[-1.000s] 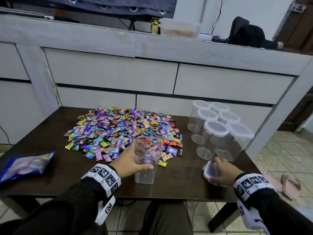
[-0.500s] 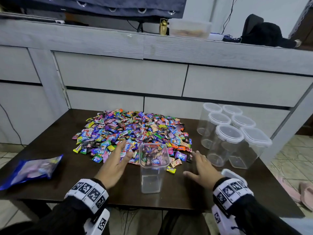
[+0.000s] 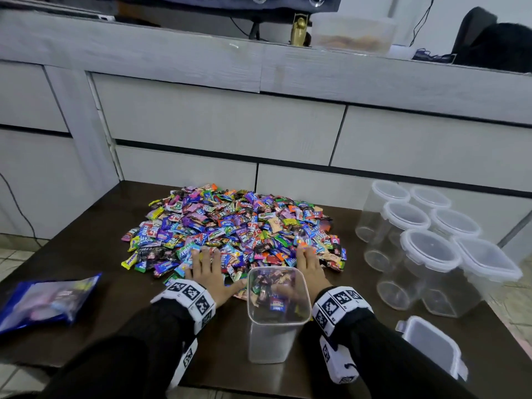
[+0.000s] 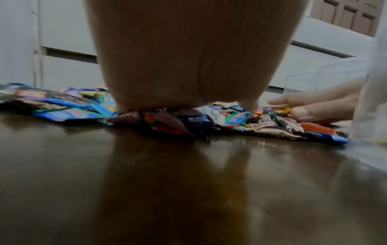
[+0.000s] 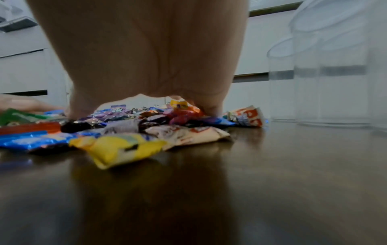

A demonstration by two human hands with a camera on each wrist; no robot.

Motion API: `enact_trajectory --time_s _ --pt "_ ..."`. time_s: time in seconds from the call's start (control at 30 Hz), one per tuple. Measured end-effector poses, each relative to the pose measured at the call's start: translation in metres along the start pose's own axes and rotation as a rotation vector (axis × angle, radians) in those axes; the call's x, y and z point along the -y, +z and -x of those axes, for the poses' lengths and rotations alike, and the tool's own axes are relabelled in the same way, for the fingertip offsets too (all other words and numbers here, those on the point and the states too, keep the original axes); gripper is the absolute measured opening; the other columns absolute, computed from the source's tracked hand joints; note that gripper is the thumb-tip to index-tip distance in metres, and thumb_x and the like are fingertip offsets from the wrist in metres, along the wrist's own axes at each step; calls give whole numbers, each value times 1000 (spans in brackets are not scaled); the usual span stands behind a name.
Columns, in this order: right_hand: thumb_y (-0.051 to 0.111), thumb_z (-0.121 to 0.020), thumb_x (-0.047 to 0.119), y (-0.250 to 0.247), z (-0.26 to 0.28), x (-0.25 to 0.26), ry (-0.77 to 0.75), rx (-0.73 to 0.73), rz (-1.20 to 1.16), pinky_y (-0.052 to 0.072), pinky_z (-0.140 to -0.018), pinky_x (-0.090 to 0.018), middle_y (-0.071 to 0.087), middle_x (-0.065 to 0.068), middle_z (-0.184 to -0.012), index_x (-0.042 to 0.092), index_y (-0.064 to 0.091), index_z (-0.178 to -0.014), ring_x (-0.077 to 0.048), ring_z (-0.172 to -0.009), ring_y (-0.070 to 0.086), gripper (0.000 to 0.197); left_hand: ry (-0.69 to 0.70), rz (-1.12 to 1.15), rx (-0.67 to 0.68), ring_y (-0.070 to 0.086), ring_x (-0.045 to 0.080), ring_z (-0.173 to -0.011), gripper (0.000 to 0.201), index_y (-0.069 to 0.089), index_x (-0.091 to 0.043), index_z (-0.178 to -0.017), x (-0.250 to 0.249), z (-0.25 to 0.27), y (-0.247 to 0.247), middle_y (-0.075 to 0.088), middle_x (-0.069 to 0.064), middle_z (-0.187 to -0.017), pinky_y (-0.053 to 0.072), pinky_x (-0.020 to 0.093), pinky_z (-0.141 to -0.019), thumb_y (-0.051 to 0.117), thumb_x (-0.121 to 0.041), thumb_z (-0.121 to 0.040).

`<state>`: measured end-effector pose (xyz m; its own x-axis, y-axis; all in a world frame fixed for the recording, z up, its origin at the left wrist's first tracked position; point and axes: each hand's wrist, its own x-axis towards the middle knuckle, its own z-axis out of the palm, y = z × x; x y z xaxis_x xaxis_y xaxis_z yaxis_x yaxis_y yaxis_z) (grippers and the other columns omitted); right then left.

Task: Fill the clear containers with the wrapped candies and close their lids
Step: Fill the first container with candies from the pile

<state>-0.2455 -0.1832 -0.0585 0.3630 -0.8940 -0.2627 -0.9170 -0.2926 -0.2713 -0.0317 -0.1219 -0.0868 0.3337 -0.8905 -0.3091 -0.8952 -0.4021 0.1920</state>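
A wide heap of wrapped candies [image 3: 230, 228] covers the middle of the dark table [image 3: 86, 254]. An open, empty square clear container [image 3: 273, 326] stands at the front, just before the heap. My left hand [image 3: 208, 269] lies flat on the near edge of the candies, fingers spread, left of the container. My right hand [image 3: 309, 263] lies flat on the candies right of it. In the wrist views both palms, left [image 4: 188, 66] and right [image 5: 146, 58], arch over the candies [image 5: 125, 129] with the fingertips down among them. The container's lid [image 3: 429, 344] lies at the front right.
Several lidded clear containers [image 3: 426, 249] cluster at the right side of the table. A blue plastic bag [image 3: 46, 300] lies at the front left. A white drawer unit [image 3: 218, 139] stands right behind the table. Tiled floor shows past the table's right edge.
The left hand let go of the container and the right hand set the lid down at the front right. Both hands then reached forward onto the candy heap.
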Motion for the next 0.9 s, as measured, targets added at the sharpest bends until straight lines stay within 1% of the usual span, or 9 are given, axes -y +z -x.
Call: enact_trajectory --time_s 0.1,0.2,0.27,0.37,0.47,0.57,0.7,0.8,0.9 --pt "52 -76 75 1 -7 4 -31 6 134 13 -116 -52 -15 -9 -158 24 -10 -151 -40 -144 0 110 64 -60 -111 -18 34 -148 90 -13 -23 -154 -4 -12 14 -21 6 -160 -6 54 -118 38 -66 -93" --pt "46 -83 69 -2 -13 2 -104 -30 285 26 -111 -52 -1 -9 -158 29 1 -152 -38 -141 15 91 136 -57 -107 -19 28 -148 97 -14 -30 -152 -10 -15 21 -23 -4 -157 -5 53 -117 44 -72 -87" --pt "45 -90 60 -5 -18 1 -163 -49 307 32 -107 -50 9 -13 -155 27 9 -151 -37 -137 21 78 162 -65 -110 -13 26 -150 95 -7 -30 -155 -13 -14 22 -17 -2 -162 1 52 -118 49 -67 -88" --pt "50 -92 46 -8 -23 -1 -207 -46 302 37 -101 -49 19 -16 -147 23 15 -149 -37 -131 26 70 187 -95 -163 1 23 -149 77 7 -32 -154 -13 -8 14 -1 -3 -163 15 48 -118 50 -55 -94" --pt "47 -94 47 -7 -28 -1 -226 -52 266 38 -99 -48 26 -16 -140 19 22 -145 -37 -127 29 64 219 -98 -207 14 22 -144 60 21 -31 -150 -14 -3 -1 13 0 -158 25 43 -112 48 -42 -98" --pt "43 -92 49 -4 -29 -6 -243 -104 285 39 -97 -44 31 -13 -135 19 26 -142 -33 -123 34 61 251 -124 -213 22 23 -138 58 26 -31 -146 -14 4 -13 21 1 -152 31 40 -107 50 -50 -96" --pt "21 -78 65 0 -23 -12 -243 -226 351 37 -96 -44 32 -6 -139 27 29 -139 -27 -124 34 73 243 -76 -110 11 26 -145 90 20 -26 -149 -13 9 -18 5 3 -159 25 48 -114 60 -68 -81" --pt "30 -83 74 4 -25 -11 -257 -177 286 30 -106 -55 17 -2 -153 32 20 -144 -28 -140 17 75 229 -64 -91 -1 26 -149 110 10 -25 -153 -16 8 -16 -9 2 -162 14 51 -117 55 -83 -71" --pt "40 -81 75 5 -28 -5 -245 -37 293 28 -106 -58 8 -1 -156 37 10 -147 -32 -141 13 82 207 -91 -48 -10 26 -150 102 0 -30 -155 -17 4 -10 -15 4 -163 7 54 -117 41 -84 -78"
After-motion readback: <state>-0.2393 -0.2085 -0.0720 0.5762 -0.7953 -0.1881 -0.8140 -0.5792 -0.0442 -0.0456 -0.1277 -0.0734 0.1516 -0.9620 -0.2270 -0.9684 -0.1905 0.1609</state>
